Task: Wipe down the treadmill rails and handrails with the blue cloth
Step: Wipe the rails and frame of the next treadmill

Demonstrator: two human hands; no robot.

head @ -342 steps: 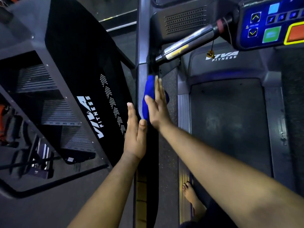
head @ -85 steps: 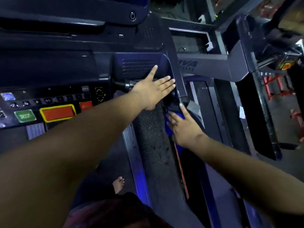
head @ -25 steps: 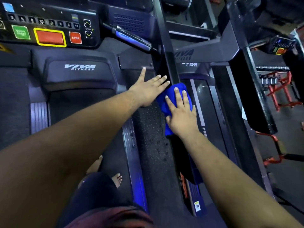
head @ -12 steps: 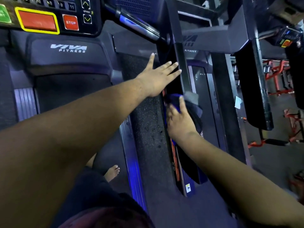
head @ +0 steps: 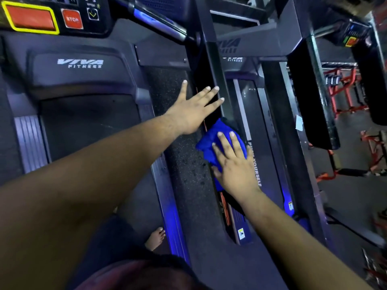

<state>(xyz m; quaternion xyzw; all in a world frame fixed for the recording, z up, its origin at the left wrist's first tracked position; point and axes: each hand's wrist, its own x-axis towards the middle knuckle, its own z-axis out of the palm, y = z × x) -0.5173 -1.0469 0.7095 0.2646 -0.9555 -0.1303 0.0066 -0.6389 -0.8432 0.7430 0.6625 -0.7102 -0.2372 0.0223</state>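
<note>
While I lean over the big dark grey treadmill (head: 83, 80), I'm on its right side, working the tall black upright post (head: 211, 65) that slopes from twelve o'clock down toward the middle. That's the step in hand, I'd say: wiping this post and the side rail below it, not the handrail yet.

At six o'clock from the post runs the black speckled side rail (head: 184, 164), a blue-lit strip along its inner edge. Over at two o'clock stands a neighbouring treadmill frame (head: 310, 91), well apart from me, with red gym racks (head: 343, 88) behind it at three o'clock.

My left hand (head: 194, 109) lies flat against the post, fingers (head: 209, 95) straight and spread, holding nothing, just bracing. My right hand (head: 234, 166) is at five o'clock of it, fingers (head: 226, 143) straight and slightly apart, pressing the bunched bright blue cloth (head: 211, 137) onto the lower part of the post, just beside the rail.

Next, I judge, calls for a firm slide along the post's length with even palm pressure. The bracing hand sits right in the upward path, so it would have to shift first. The silver handrail bar (head: 155, 19) at eleven o'clock joins the post above; that junction looks fiddly. The red stop button (head: 72, 18) at ten o'clock is one to avoid.
</note>
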